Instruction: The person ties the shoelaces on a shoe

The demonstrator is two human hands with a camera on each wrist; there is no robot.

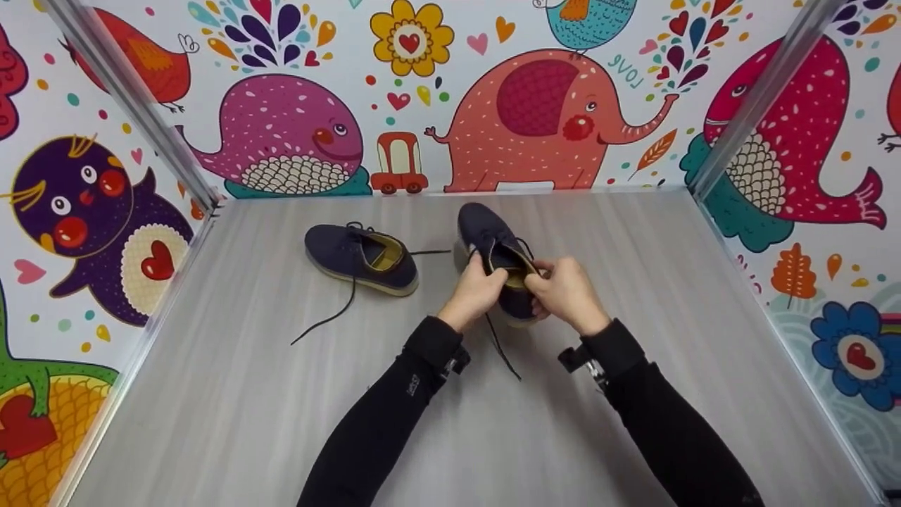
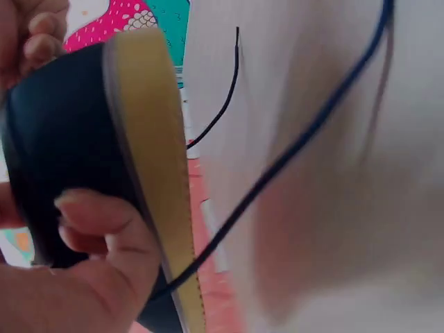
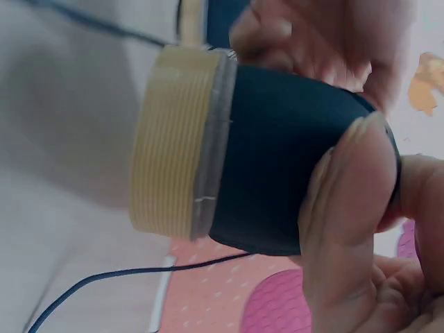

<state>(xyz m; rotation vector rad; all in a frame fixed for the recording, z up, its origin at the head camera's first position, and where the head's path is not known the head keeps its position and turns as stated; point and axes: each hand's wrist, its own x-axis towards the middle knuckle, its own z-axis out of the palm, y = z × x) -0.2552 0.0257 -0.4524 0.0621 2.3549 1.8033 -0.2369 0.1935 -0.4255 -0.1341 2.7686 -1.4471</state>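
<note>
A dark navy lace-up shoe (image 1: 482, 224) with a tan sole (image 2: 149, 159) is between both hands, toe pointing to the back wall. On its left side, my left hand (image 1: 477, 294) grips the edge of the opening, thumb at the rim. My right hand (image 1: 569, 294) pinches the opposite side near the heel (image 3: 277, 163), thumb at the rim and fingers outside. One loose lace (image 1: 498, 345) trails toward me from under the left hand. The matching shoe (image 1: 334, 250) stands to the left, untouched, toe to the left. Fingers hide part of the held shoe's opening.
Both shoes are over a grey wood-grain surface (image 1: 246, 415). A loose lace (image 1: 331, 317) from the left shoe lies across it toward the front. Printed cartoon panels (image 1: 408, 91) wall in the back and both sides, with metal posts (image 1: 760, 98) at the corners.
</note>
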